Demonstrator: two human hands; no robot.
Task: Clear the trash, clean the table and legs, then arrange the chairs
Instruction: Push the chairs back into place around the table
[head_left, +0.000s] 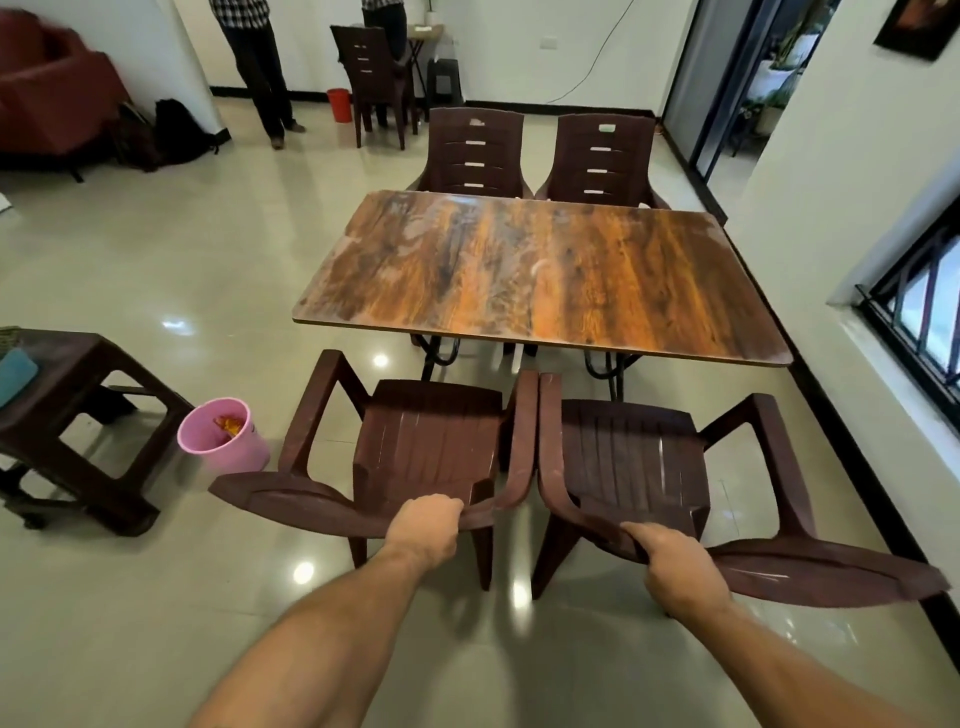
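Here, glossy streaked wood-grain table (545, 275)

Place: dining area of a home or small office.
Furniture: wood-grain worktop (540, 270) ringed by brown plastic chairs (431, 441).
Surroundings: glossy tiled floor (156, 249), barred window (919, 312), red sofa (52, 93).

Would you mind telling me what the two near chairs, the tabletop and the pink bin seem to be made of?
Left chair and right chair: apparently moulded brown plastic, matte and scuffed, slats formed in one piece. Tabletop: probably wood-grain laminate, glossy, with a thin dark edge. Pink bin: looks like smooth thin-walled plastic.
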